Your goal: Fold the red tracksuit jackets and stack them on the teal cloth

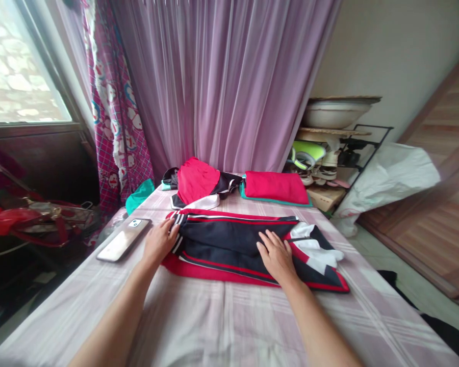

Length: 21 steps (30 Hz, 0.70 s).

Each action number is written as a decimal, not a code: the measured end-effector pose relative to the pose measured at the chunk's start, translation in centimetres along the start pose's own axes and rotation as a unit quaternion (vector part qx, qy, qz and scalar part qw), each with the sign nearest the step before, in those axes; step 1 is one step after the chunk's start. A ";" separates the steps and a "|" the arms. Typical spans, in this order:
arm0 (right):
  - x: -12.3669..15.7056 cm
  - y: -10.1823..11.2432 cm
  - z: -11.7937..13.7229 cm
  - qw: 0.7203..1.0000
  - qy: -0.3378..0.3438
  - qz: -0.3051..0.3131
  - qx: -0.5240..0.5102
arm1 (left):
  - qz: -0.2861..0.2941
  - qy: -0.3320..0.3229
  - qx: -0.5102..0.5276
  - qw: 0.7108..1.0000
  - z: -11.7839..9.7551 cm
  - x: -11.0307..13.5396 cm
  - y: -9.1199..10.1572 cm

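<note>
A jacket [222, 242] in dark navy, red and white lies folded lengthwise on the cloth-covered table [210, 326]. Its striped ribbed end is at the left, and a white and red part shows at the right. On that striped end rests my left hand [160, 239], fingers spread. My right hand [277, 255] lies flat over the dark fabric near the white part, its fingers apart. Neither hand grips the cloth. Just left of my left hand is a phone [123, 239], lying with its camera side up.
Behind the jacket sit a crumpled red and dark garment [199, 181] and a folded red and green stack [276, 187]. A purple curtain [222, 86] hangs at the table's far edge. To the right stand a shoe rack [361, 158] and a white sack [396, 178].
</note>
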State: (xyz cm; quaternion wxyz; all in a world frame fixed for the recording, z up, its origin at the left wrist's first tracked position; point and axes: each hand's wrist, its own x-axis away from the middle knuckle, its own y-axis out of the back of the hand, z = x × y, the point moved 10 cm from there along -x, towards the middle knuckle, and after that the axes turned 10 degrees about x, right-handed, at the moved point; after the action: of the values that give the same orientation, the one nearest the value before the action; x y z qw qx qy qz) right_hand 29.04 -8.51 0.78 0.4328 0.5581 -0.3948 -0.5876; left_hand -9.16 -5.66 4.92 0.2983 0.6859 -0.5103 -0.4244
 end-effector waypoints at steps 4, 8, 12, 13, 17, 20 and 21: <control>1.1 1.5 -0.7 0.995 0.011 -0.089 -0.036 | -0.001 0.102 0.033 0.994 5.2 2.1 0.7; 2.2 2.1 -2.2 0.991 0.010 -0.125 -0.056 | 0.009 0.090 -0.013 0.996 5.4 3.5 0.5; 2.7 1.0 -4.4 0.992 -0.005 -0.110 -0.061 | -0.009 0.065 -0.061 0.996 4.5 4.3 0.7; 2.7 0.5 -4.9 0.993 -0.011 -0.099 -0.058 | -0.015 0.063 -0.067 0.996 4.5 4.4 0.8; 2.8 -0.7 -5.5 0.996 -0.024 -0.070 -0.039 | -0.017 0.066 -0.057 0.996 4.6 4.7 0.8; 2.9 -0.6 -5.1 0.997 -0.025 -0.069 -0.029 | -0.015 0.088 -0.049 0.995 4.9 4.8 1.1; 3.0 -0.4 -5.0 0.997 -0.026 -0.072 -0.028 | -0.016 0.095 -0.047 0.994 4.9 4.9 1.2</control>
State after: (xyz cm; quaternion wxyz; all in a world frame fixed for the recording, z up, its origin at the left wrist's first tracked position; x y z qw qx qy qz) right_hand 33.96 -11.16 -0.88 0.3943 0.5573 -0.3485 -0.6422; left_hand -13.48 -10.55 2.31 0.3711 0.7163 -0.4480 -0.3855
